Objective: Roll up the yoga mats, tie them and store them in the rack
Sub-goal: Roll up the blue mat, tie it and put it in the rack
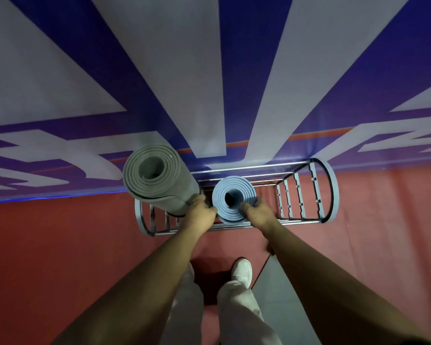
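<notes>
Right under the camera, on the near side of the rack (330,190), stood the person's pale trousers (184,310) and one white shoe (241,270) on the red floor (60,245). A flat grey sheet (284,307) lay near the rack's front rail, and whether that was another mat waiting to be rolled, I could not tell. Both bare arms reached out over the front rail, and here was the action: the left hand (200,213) and the right hand (256,212) were clamped on the blue yoga mat (234,181), one on each flank. The right thumb hooked over its top edge, and the left fingers dipped into the gap beside the neighbouring roll. That blue roll stood upright about midway along the rack, tightly coiled, apparently being settled between the rails. No tie showed on it from above. At the rack's left end the grey yoga mat (154,175) already stood rolled and stowed, with a dark band low around it that looked like its tie. The rack's right half held nothing visible. Beyond the rack rose a blue-and-white banner wall (209,70). So, by my reckoning, one mat was home, the second nearly, and only letting go remained for it.
</notes>
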Available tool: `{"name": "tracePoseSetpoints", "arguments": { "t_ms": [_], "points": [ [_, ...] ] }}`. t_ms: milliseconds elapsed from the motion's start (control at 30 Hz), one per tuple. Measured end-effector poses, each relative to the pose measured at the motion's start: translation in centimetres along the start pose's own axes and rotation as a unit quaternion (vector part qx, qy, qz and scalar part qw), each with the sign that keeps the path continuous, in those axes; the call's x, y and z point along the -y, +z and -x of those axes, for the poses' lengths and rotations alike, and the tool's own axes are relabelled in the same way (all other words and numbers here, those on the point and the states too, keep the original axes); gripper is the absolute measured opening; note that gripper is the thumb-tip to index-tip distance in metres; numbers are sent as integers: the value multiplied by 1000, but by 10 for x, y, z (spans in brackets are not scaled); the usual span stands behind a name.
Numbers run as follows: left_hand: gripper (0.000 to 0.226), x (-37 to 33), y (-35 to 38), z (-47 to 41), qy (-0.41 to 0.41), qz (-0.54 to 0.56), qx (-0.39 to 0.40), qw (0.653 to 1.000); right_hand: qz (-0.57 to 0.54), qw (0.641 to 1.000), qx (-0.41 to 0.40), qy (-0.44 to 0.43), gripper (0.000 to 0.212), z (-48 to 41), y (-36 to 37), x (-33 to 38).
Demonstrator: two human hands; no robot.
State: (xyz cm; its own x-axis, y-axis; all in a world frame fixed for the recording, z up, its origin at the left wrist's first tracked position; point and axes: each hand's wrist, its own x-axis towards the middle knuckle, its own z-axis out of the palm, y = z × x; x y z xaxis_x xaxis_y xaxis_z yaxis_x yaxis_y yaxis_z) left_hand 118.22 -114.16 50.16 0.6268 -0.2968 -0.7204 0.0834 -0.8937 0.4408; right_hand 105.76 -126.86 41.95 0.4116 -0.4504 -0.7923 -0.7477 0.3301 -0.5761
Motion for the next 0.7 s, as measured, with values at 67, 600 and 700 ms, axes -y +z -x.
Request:
{"name": "tracePoseSetpoints", "arguments": {
  "t_ms": [67, 600, 700],
  "points": [
    [23, -7, -5, 5, 8, -8, -1, 1000, -7, 1000, -6, 4, 56, 14, -7, 14],
    [10, -37, -31, 57, 32, 32, 17, 999, 72, 993, -88, -17, 52, 84, -57, 42],
    [16, -51, -50, 67, 58, 47, 15, 997, 79, 991, -99, -53, 43, 113, -71, 58]
  ]
}}
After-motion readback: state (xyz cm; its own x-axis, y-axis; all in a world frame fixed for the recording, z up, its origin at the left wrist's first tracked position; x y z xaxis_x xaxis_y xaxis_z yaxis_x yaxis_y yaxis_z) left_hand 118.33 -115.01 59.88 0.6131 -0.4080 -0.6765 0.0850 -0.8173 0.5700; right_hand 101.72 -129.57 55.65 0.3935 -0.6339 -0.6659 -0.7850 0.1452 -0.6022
